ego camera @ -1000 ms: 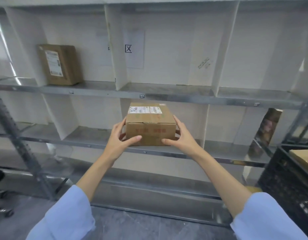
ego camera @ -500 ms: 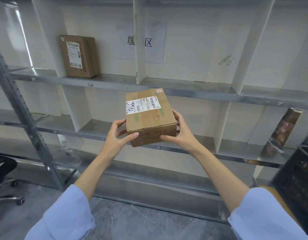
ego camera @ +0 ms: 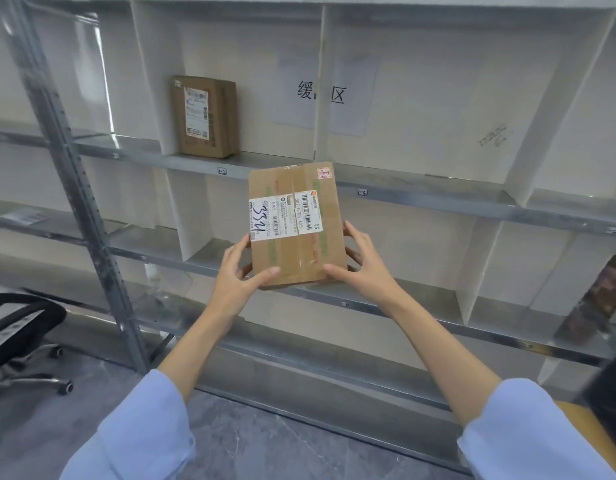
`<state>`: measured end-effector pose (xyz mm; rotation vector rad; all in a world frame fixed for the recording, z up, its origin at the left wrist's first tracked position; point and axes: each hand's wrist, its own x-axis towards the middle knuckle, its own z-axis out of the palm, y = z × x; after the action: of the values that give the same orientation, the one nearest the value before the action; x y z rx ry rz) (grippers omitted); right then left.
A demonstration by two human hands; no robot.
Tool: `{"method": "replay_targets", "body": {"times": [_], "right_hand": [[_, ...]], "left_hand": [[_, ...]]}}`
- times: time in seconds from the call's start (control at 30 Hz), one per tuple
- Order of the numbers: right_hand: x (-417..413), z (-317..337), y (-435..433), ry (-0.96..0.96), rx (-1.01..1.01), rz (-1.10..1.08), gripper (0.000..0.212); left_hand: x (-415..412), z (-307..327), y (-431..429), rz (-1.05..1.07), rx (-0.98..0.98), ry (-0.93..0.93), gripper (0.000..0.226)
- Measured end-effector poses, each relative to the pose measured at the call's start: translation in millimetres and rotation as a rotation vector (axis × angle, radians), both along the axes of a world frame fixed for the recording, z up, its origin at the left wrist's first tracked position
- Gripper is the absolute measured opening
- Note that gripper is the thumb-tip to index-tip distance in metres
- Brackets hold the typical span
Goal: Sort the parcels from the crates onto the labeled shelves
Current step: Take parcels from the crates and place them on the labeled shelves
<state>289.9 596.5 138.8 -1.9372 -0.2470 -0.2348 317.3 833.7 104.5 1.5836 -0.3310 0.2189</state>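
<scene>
Gray metal shelves (ego camera: 420,199) with white walls fill the view. One brown box (ego camera: 204,116) stands on the top shelf, near its left end, so that one looks done. The left hand (ego camera: 235,271) and right hand (ego camera: 367,268) grip a parcel (ego camera: 296,230) in front of the middle shelf. It is not put down yet. I cannot see how many more wait.

Two cardboard parcels showed — the held parcel (ego camera: 296,230) and the shelved parcel (ego camera: 206,117). Two hands were up, the left hand (ego camera: 240,271) and the right hand (ego camera: 363,268), with two pale blue sleeves, the left sleeve (ego camera: 143,431) and the right sleeve (ego camera: 528,434). Two paper sheets (ego camera: 355,98) hung on the back wall (ego camera: 438,98). Three white dividers (ego camera: 150,81) split the upper shelf (ego camera: 420,187). One office chair (ego camera: 22,317) and one perforated steel upright (ego camera: 74,188) stood at the left.
</scene>
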Motion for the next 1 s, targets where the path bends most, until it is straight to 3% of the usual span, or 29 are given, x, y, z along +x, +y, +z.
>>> {"method": "replay_targets", "body": {"times": [0.3,0.47,0.6,0.8,1.0], "right_hand": [[35.7,-1.8,57.5,-0.003,0.078,0.124,0.08],[63.7,-3.4,91.7,-0.004,0.079,0.198,0.082],[87.7,-5.8,126.6,-0.011,0.019,0.231,0.098],[137.9,-14.9,186.7,-0.04,-0.013,0.305,0.083],[209.8,-12.2,254.7,-0.017,0.036,0.453,0.084]], "left_hand": [[14.6,-3.2,57.6,0.044,-0.051,-0.034,0.068],[22.7,-4.9,89.4,0.107,-0.052,-0.038,0.075],[29.1,-4.9,118.8,0.214,-0.01,-0.03,0.086],[51.8,-5.0,172.0,0.383,0.043,-0.039,0.084],[96.3,-5.0,234.6,0.531,0.113,-0.066,0.081]]}}
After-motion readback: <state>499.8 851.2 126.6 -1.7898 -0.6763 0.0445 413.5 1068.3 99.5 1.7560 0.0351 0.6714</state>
